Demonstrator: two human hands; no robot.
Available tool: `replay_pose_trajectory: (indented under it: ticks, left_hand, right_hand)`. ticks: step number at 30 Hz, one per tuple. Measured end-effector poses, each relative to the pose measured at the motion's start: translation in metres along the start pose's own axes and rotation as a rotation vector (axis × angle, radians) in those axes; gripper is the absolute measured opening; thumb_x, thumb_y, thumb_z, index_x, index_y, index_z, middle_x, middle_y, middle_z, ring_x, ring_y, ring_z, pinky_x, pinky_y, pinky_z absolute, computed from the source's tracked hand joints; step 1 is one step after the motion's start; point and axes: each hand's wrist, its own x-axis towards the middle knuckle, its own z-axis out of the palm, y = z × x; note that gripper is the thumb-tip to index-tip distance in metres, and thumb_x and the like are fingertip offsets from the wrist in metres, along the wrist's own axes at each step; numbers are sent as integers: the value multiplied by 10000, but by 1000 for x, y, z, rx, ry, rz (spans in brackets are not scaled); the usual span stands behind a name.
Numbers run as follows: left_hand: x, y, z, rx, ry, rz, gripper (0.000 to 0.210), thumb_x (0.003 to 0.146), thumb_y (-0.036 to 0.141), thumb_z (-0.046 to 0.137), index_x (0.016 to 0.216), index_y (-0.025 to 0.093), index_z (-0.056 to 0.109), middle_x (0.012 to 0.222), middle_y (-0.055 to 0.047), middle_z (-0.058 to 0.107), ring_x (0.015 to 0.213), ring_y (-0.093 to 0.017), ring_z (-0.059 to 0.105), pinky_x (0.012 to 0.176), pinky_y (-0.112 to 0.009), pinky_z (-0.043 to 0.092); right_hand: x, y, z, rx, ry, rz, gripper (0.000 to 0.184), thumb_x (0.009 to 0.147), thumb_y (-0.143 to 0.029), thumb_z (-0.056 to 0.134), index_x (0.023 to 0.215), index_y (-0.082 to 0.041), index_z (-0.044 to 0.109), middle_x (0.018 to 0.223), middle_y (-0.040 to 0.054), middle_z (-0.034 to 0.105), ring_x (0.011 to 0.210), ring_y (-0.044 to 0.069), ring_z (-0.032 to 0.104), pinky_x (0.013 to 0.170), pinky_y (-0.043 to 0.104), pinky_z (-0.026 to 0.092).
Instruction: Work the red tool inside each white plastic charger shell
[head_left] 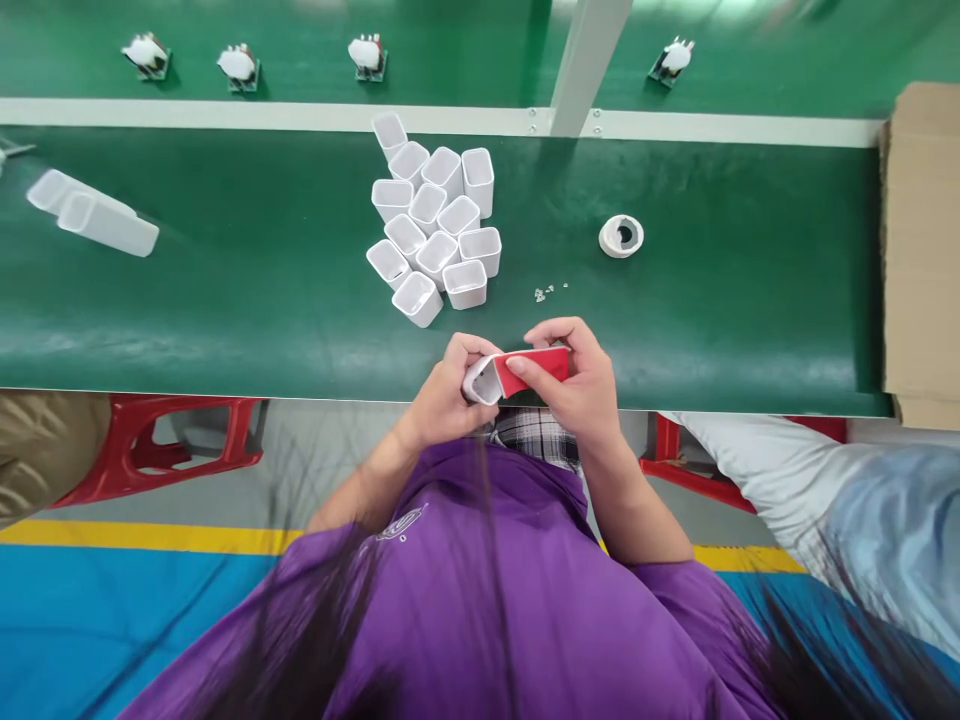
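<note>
My left hand (pixel 450 392) is closed around a white plastic casing (pixel 482 380), its open end turned to the right. Between the thumb and fingers of my right hand (pixel 581 378) is a flat red piece (pixel 534 370) with a pale edge. Its left end meets the mouth of the casing; whether it reaches inside cannot be made out. Both hands are just over the front edge of the green table. Beyond them stands a cluster of white casings (pixel 439 255), most with their open ends up.
Small clear bits (pixel 540 295) and a roll of white tape (pixel 627 236) lie on the green table (pixel 300 300). Two white casings (pixel 112 225) lie at the left. Small circuit assemblies (pixel 367 57) sit behind the white rail (pixel 285 115). A cardboard box (pixel 922 250) stands right. People sit on both sides.
</note>
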Motion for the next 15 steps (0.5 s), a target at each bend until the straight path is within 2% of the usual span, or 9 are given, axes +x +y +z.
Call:
replay_pose_trajectory:
  ticks: [3,6,10,13,15]
  left_hand:
    - [1,1,0,-16,12,-5,422,671,108,589,1050,189,422,831,16,579,627,-79,559,529,-173,407]
    - [1,3,2,-5,36,6,399,719,154,627,1060,182,422,898,-15,602,697,-94,590,576,-187,433]
    - [1,6,5,43,60,-19,390,759,241,668,1056,176,423,935,-35,622,725,-102,607,601,-198,453]
    - [1,6,6,72,63,-14,377,769,233,656,1065,181,429,946,-32,627,726,-98,608,610,-198,466]
    - [1,5,6,86,54,14,376,764,224,648,1070,182,431,934,-30,623,729,-104,611,616,-203,474]
  right_hand:
    - [2,4,0,79,-27,52,253,798,-362,712,951,-202,590,806,7,543,731,124,547,648,261,459]
    - [-1,9,3,159,-106,86,279,796,-397,708,944,-198,580,886,26,591,826,142,589,667,259,476]
    - [-7,9,3,130,-145,129,302,813,-459,682,887,-189,570,827,15,618,725,125,581,624,251,468]
    - [-8,2,2,41,-100,32,263,821,-425,687,849,-189,574,801,3,635,681,114,574,631,248,468]
    - [-6,-3,0,-40,-134,-90,229,820,-400,695,853,-196,597,787,0,641,663,114,572,625,247,465]
